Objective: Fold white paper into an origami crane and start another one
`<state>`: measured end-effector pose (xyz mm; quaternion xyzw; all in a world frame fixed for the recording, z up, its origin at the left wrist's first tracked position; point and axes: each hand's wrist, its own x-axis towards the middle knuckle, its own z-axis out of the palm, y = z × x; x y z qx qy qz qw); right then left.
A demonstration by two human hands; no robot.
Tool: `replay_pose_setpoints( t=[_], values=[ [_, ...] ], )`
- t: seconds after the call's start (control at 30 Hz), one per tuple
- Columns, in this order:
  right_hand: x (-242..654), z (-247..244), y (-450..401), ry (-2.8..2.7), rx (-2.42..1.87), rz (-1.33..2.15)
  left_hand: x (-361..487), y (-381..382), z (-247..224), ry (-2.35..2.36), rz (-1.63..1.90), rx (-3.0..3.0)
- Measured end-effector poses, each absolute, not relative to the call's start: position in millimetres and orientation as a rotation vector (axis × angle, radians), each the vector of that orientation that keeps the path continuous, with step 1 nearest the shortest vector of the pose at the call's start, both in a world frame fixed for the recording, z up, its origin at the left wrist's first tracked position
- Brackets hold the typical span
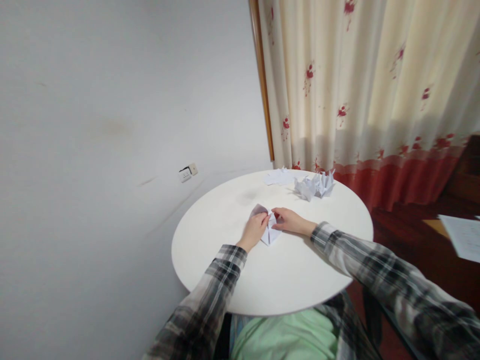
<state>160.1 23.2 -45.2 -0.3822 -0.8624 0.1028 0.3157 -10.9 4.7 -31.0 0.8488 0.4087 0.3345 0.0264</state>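
Note:
A small piece of folded white paper (pixel 270 237) lies on the round white table (pixel 210 240), with crease lines along its middle. My left hand (pixel 255 231) grips its left side, fingers closed and thumb pressed near the centre fold. From the right, my right hand (pixel 291 221) curves its thumb and fingers around the paper's right edge. Parts of the paper are hidden beneath both hands. Farther back on the table stand several folded white paper figures (pixel 314 186), pointed like origami cranes, close together.
Flat white paper sheets (pixel 279 177) lie at the table's far edge. A wall (pixel 112 100) with a socket (pixel 185 174) borders the left. Behind hangs a flowered curtain (pixel 360 80). At the right, a printed sheet (pixel 463 237) rests on another surface.

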Motion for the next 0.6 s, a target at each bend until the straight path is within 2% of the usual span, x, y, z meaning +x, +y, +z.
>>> replay_pose_setpoints(
  t=[0.6],
  values=[
    [159.8,-45.1,23.1,-2.260,-1.005,0.297,-7.8,-1.5,-25.3,1.191,1.123,2.620]
  ],
)
